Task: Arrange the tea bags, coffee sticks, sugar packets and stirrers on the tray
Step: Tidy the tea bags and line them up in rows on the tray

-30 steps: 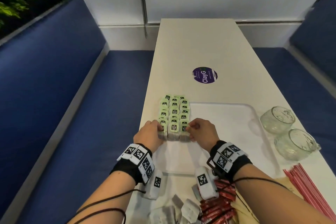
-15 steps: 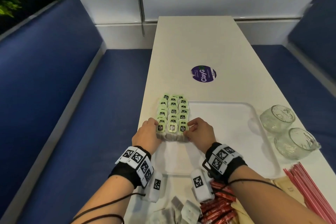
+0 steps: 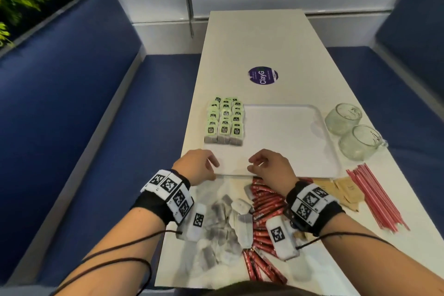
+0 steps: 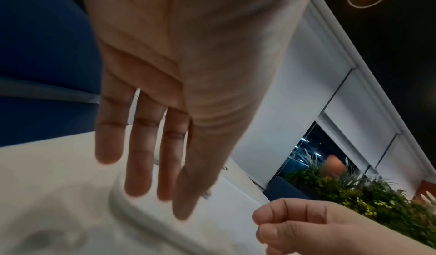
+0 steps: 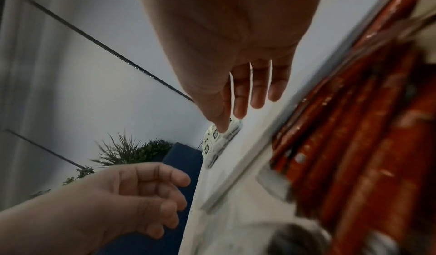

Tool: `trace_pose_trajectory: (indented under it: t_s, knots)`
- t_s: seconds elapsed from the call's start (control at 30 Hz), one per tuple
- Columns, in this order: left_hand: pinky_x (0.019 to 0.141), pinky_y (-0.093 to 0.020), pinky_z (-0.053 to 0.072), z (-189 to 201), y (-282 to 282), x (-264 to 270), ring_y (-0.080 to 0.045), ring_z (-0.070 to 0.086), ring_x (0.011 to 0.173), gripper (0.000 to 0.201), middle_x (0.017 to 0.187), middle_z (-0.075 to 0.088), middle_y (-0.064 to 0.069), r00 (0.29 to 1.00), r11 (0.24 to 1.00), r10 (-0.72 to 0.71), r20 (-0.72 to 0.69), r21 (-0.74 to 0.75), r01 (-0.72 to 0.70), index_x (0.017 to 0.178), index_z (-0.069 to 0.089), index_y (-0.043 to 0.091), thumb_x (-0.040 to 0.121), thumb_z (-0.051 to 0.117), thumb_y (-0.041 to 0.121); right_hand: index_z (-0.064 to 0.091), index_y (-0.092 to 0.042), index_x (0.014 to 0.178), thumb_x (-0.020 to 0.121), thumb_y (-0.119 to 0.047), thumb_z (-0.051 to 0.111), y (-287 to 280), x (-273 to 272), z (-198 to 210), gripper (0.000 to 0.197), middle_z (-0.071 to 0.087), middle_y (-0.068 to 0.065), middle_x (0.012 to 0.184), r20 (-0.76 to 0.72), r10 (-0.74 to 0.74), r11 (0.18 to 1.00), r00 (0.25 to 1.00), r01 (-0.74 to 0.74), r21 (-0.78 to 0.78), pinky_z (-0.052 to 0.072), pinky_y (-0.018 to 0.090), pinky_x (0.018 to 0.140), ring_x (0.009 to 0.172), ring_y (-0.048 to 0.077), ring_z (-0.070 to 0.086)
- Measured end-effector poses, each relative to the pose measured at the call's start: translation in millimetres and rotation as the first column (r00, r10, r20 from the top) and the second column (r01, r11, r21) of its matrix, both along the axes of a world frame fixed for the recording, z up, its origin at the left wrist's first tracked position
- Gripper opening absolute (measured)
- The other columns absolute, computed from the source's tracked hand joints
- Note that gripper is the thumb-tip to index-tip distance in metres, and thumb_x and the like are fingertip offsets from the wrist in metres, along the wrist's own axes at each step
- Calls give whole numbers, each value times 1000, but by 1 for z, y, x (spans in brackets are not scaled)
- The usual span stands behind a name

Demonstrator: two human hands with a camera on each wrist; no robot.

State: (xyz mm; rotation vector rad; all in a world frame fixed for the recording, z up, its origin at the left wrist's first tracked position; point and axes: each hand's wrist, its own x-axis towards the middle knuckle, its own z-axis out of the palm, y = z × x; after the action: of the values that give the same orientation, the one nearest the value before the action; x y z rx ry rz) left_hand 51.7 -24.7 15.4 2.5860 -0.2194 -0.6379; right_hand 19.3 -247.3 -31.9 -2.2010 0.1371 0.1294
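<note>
Tea bags with green tags stand in three tidy rows at the far left corner of the white tray, which sits on the desk. I have both hands above the tray's near edge. From the head view my left hand and right hand look loosely curled, and I see nothing held in either. The left wrist view shows the left hand's fingers nearly straight over the tray's rounded corner, with the right hand's curled knuckles at the bottom right. The right wrist view shows the right hand's fingers relaxed and pointing toward the tea bags, which appear there only as a small, blurred cluster.

Near me, loose tea bags lie in a heap, partly hidden by my wrist bands and blurred. Red coffee sticks lie beside them, partly under my right wrist; the right wrist view shows them large but smeared. Brown sugar packets and pink stirrers lie further right. Two glass cups stand beside the tray's right side.
</note>
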Motion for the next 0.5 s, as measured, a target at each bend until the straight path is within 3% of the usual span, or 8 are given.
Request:
trace_pose_trajectory:
  t_s: [0.1,0.2,0.33,0.43,0.5]
  knots:
    - [76,-22,44,-14,8,-21,-12,60,95,39,106,65,6,984,992,-113,-139,36,119,112,64,24,78,82,27,69,-18,92,83,-22,72,4,-11,-1,10,65,-8,87,23,25,999,999,-25,-30,35,9,62,74,-3,53]
    - [83,-25,47,-25,14,-47,-13,58,100,54,109,59,9,979,980,-114,-169,143,139,119,61,26,71,86,34,69,-18,92,84,-22,71,4,-27,4,9,63,-9,84,53,49,998,997,-47,-36,35,8,60,72,-3,52]
    - [82,-29,49,-33,18,-64,-16,59,98,31,104,59,8,994,956,-76,-75,277,94,108,65,23,81,75,34,69,-17,93,85,-22,70,9,-39,10,10,61,-11,80,63,81,996,995,-79,-31,37,16,62,73,1,53]
    - [78,-29,48,-20,18,-68,-16,60,95,15,104,65,6,998,983,-6,55,182,-4,95,63,25,87,67,38,68,-21,98,82,-26,74,14,-42,17,18,64,-9,88,67,134,990,989,-137,41,43,19,69,80,4,57]
    - [75,-29,47,-8,12,-69,-13,60,89,17,95,65,10,990,998,23,140,63,-32,87,60,29,86,67,44,67,-29,106,78,-32,78,19,-45,23,30,65,-10,97,70,237,969,969,-242,60,46,19,77,89,5,58]
